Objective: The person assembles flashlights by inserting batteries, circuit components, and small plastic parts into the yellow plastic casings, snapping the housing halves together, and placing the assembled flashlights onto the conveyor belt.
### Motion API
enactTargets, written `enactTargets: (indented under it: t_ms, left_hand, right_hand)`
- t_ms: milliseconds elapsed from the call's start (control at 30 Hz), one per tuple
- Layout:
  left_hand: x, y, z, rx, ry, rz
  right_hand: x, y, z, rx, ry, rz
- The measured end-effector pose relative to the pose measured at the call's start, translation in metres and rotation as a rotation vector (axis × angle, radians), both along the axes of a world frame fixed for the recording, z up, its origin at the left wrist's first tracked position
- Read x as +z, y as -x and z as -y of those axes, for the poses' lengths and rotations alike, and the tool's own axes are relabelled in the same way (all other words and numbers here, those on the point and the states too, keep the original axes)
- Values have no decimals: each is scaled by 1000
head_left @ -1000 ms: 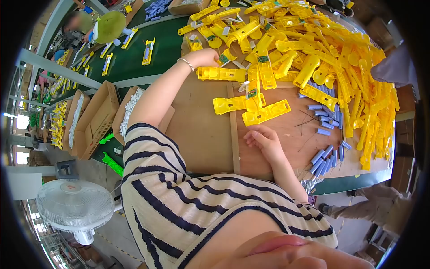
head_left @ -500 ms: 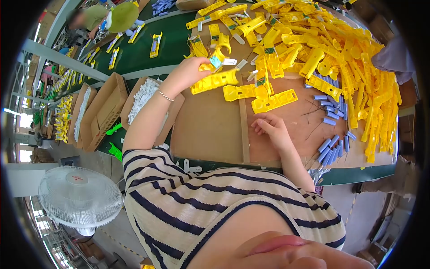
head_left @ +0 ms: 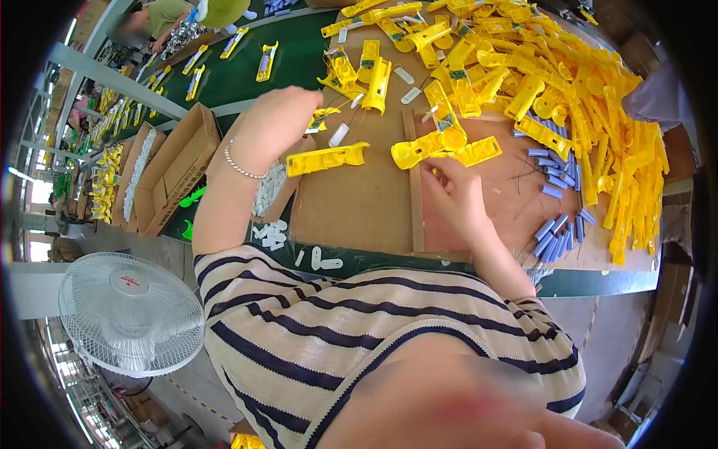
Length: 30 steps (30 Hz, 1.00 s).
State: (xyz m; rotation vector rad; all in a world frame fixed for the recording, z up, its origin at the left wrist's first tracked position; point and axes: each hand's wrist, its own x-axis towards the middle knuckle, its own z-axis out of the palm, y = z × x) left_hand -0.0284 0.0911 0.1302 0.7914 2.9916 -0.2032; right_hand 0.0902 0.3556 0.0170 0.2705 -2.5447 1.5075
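- Our left hand (head_left: 273, 123) has its grip around one yellow shell (head_left: 327, 159), carried low over the counter (head_left: 359, 202) toward us.
- Our right hand (head_left: 454, 196) rests loosely open beside two more shells (head_left: 446, 152), steadying them near the heap (head_left: 568, 90).

yellow plastic shells (head_left: 568, 82), blue cylinders (head_left: 553, 236), green belt (head_left: 224, 86), striped shirt (head_left: 336, 329).

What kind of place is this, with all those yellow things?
Most likely a factory assembly line: a big heap of identical yellow plastic parts on the workbench, a green conveyor belt carrying more, and cardboard boxes of small white pieces.
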Motion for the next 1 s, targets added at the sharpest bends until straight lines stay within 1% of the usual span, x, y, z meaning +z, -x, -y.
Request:
enactTargets:
  t_ms: [67,100,200,233,300,333,367,433,467,567,600,633,700,733,833,867,933,1000]
  left_hand:
    - [20,-4,-5,-147,-122,45]
    - [29,-6,-8,-219,-183,67]
    - [60,-14,-26,-342,-354,262]
    - [64,-16,-28,-374,-437,239]
    - [68,-20,-32,-437,-603,190]
    - [65,-21,-33,-415,-685,123]
    - [60,-22,-35,-323,-822,153]
    - [51,-23,-38,-130,-1093,215]
    - [49,-26,-37,-142,-1158,333]
    - [20,-33,-45,-79,-1593,497]
    - [7,-32,-47,-168,-1672,569]
    - [-7,-32,-50,-258,-1749,642]
    - [-35,-35,-62,-290,-1740,773]
    - [-44,-39,-72,-223,-1708,872]
    - [-67,-38,-87,-183,-1499,953]
    - [-69,-38,-88,-195,-1455,985]
    - [-72,-35,-92,-225,-1365,1041]
    - [-82,-42,-105,-200,-1413,1034]
  right_hand:
    - [6,17,9,-7,-79,-322]
    - [17,24,15,-5,-84,-368]
    - [45,38,31,50,-155,-470]
    - [47,42,35,76,-187,-499]
    - [43,42,39,131,-189,-427]
    - [42,41,41,145,-172,-368]
    - [41,39,41,157,-155,-311]
    - [42,35,39,167,-18,-129]
    - [41,32,37,170,52,-33]
    - [23,33,26,281,213,113]
    - [13,32,27,389,554,165]
    - [16,29,28,381,618,180]
    - [26,21,28,365,748,207]
    - [18,23,28,261,645,121]
    - [15,23,20,98,401,286]
    - [10,21,20,71,364,262]
    - [2,20,15,69,287,298]
    - [-8,20,9,69,241,292]
